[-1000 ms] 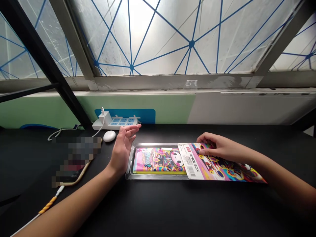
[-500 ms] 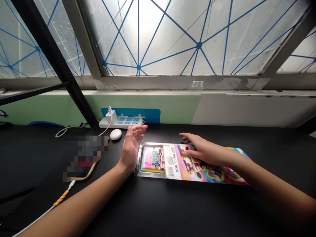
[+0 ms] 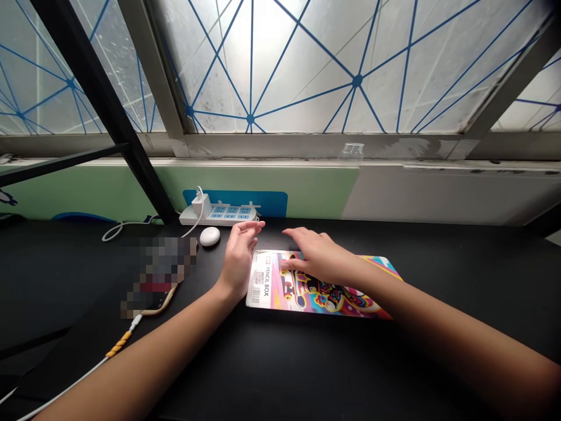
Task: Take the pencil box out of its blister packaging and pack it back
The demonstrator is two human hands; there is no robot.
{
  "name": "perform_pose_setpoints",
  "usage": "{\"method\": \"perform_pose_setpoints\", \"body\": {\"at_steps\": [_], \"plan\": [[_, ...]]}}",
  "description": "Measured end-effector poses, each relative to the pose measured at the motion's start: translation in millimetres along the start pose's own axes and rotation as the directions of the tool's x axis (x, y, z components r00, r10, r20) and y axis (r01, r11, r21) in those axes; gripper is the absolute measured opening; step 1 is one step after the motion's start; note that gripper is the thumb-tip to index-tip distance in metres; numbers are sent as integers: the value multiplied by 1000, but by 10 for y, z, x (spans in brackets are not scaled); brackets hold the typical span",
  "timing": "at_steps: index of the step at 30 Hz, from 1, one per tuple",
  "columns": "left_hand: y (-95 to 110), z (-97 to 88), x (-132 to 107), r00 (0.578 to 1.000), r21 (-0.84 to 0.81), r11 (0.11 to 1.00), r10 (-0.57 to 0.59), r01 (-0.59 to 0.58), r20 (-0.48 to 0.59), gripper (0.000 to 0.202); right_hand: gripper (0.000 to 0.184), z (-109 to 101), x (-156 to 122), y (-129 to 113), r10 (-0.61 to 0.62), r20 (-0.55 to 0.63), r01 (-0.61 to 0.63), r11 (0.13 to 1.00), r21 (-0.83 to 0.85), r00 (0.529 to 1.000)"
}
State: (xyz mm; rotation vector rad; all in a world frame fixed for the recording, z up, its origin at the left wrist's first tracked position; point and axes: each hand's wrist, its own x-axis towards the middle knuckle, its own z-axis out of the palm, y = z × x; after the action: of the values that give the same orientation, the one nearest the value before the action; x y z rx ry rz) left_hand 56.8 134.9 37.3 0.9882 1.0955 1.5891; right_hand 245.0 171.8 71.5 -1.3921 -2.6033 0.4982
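A colourful pencil box package (image 3: pixel 319 289) lies flat on the black desk (image 3: pixel 307 362), its printed card sleeve now covering the clear plastic tray. My left hand (image 3: pixel 239 257) stands on its edge against the package's left end, fingers straight and together, holding nothing. My right hand (image 3: pixel 318 257) lies flat on top of the card sleeve near its left part, fingers stretched out and pressing down.
A white power strip (image 3: pixel 219 214) with a plugged charger sits by the wall, a small white round object (image 3: pixel 209 236) in front of it. A blurred phone (image 3: pixel 153 275) with a yellow-ended cable (image 3: pixel 118 345) lies at the left. A window sill runs behind.
My right hand has slid the card sleeve leftward over the tray until the tray is fully covered. My left hand stayed braced at the left end.
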Motion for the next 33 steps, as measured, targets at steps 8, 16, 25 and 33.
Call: {"method": "perform_pose_setpoints", "body": {"at_steps": [8,16,25,33], "plan": [[-4,4,-1,973,99,968,-232,230,12,52,61,-146,-726,1099,267,-155,-240,956,168,951],[-50,-11,20,955,2,956,-292,292,54,51,47,-120,-894,1117,216,-101,-180,943,281,971],[6,63,-29,920,-1,920,-391,391,-25,35,45,-140,-903,1086,221,-48,-196,931,309,974],[-20,25,9,914,-5,914,-405,405,-20,37,43,-129,-913,1096,195,-99,-159,944,289,976]]}}
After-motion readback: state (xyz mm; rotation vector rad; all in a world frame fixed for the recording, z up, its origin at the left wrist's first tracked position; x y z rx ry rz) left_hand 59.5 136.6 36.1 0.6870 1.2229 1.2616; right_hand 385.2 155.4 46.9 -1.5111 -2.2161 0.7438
